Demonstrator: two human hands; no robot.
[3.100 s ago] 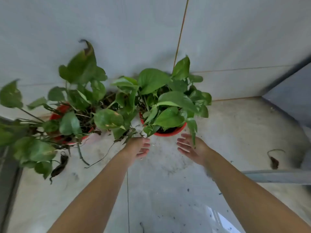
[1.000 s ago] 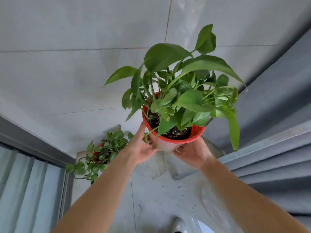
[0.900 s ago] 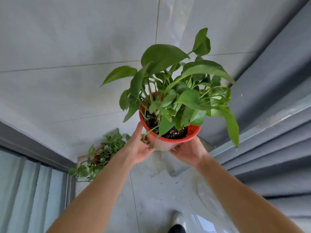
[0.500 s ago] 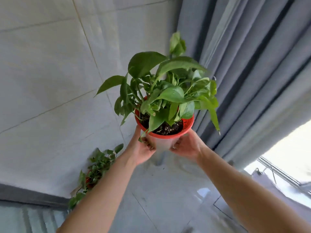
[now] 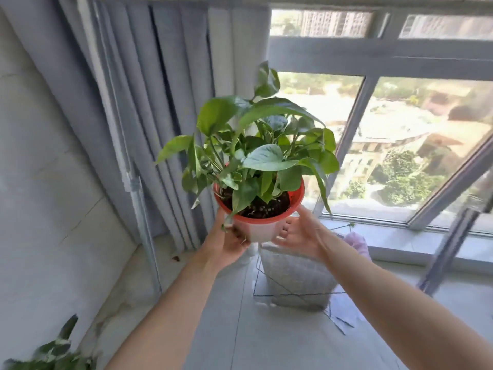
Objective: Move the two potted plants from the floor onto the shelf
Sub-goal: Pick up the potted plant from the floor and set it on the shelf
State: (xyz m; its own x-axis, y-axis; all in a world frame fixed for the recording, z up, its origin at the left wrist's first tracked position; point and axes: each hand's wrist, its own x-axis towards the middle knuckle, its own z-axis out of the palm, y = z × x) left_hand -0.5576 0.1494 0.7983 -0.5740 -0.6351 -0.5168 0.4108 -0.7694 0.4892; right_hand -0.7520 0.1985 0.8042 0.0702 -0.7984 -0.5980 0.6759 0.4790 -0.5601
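Note:
A leafy green plant in a red-rimmed pot [image 5: 260, 225] is held up in the air in front of me, at about chest height. My left hand [image 5: 226, 241] grips the pot's left side from below. On the pot's right side my right hand [image 5: 298, 236] presses against it with fingers spread. Leaves of the second potted plant [image 5: 50, 353] show at the bottom left corner on the floor; its pot is out of sight. No shelf can be made out for certain.
Grey curtains [image 5: 149, 116] hang at the left beside a tiled wall. A large window [image 5: 400, 145] fills the right. Below the held pot a white woven basket on a thin wire stand [image 5: 293, 279] sits on the floor near the sill.
Both hands took the pot off the floor and lifted it. The view has swung right from the wall to the curtains and window, with the other plant left behind at the lower left.

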